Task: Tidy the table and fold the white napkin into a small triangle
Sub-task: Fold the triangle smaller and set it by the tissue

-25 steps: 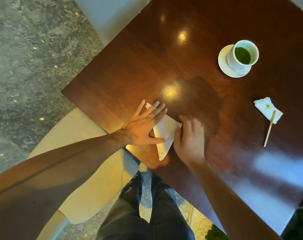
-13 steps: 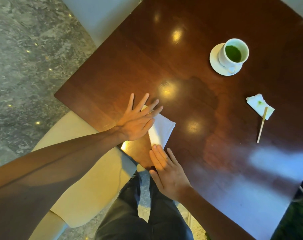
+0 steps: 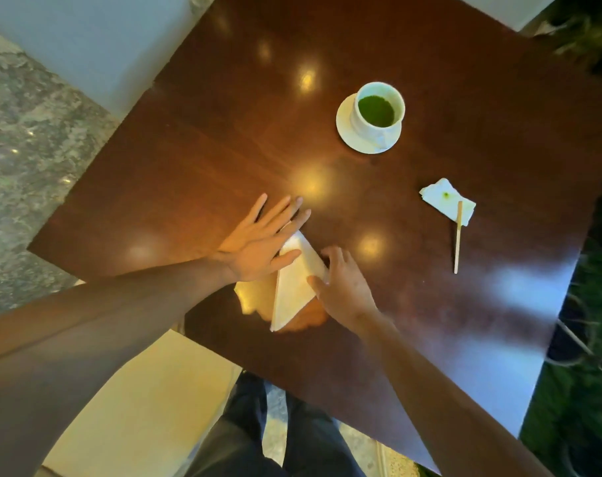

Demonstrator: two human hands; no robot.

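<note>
Creasing the napkin (image 3: 294,287) triangle: your left hand (image 3: 258,246) lies flat, fingers straight, on its far corner; right hand (image 3: 344,287) fingers curl at its edge. Next, fold smaller.

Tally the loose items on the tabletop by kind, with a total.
Napkins: 2, the folded white napkin under both hands and a green-stained crumpled napkin
Cups: 1, white cup of green drink
Saucers: 1, saucer
Wooden stir sticks: 1, stick
Total: 5
</note>
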